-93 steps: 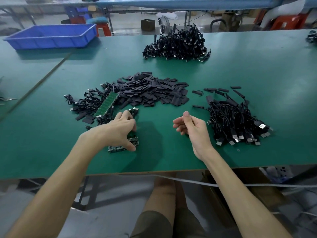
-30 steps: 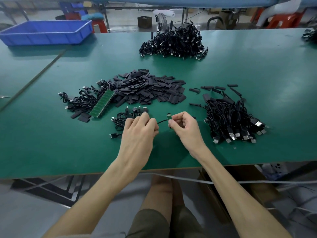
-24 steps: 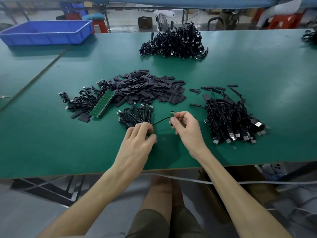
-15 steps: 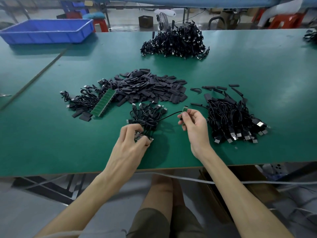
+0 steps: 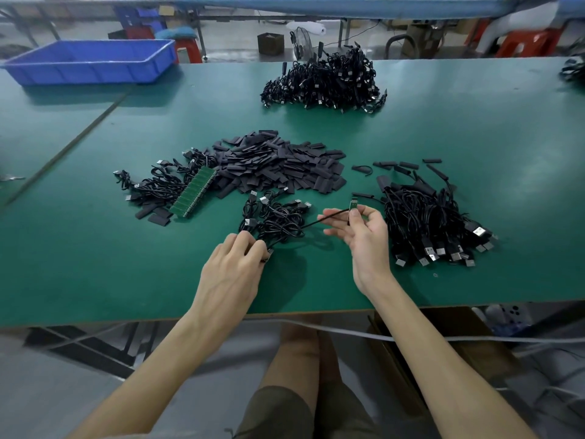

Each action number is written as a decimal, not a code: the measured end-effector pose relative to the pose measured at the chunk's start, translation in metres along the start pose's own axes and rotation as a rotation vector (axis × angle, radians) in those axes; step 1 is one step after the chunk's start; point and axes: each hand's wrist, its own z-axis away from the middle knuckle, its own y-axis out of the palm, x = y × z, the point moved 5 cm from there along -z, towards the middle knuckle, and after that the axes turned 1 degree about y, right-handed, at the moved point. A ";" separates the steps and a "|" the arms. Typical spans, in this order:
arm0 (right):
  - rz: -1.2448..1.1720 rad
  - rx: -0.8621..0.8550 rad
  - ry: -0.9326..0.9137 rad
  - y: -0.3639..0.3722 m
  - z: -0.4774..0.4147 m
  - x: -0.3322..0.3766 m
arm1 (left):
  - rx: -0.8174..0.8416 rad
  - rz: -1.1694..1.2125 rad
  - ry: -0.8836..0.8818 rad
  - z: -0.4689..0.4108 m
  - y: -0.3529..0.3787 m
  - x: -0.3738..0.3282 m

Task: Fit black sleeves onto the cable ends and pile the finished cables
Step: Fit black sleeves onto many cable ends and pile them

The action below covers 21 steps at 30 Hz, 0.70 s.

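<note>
Green table holds it all. The left hand pinches the small cable bundle to keep it down. The right hand pinches one cable end, just left of the done pile. Best pull slow so nothing tangles, then slide on a black sleeve.

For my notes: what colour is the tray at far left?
The tray is blue; head view.

Matt green table top, glossy blue plastic bin, matt black sleeves, shiny metal plugs
</note>
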 end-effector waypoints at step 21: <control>0.277 0.249 0.008 0.013 0.007 0.001 | 0.032 0.382 -0.367 -0.022 0.014 0.001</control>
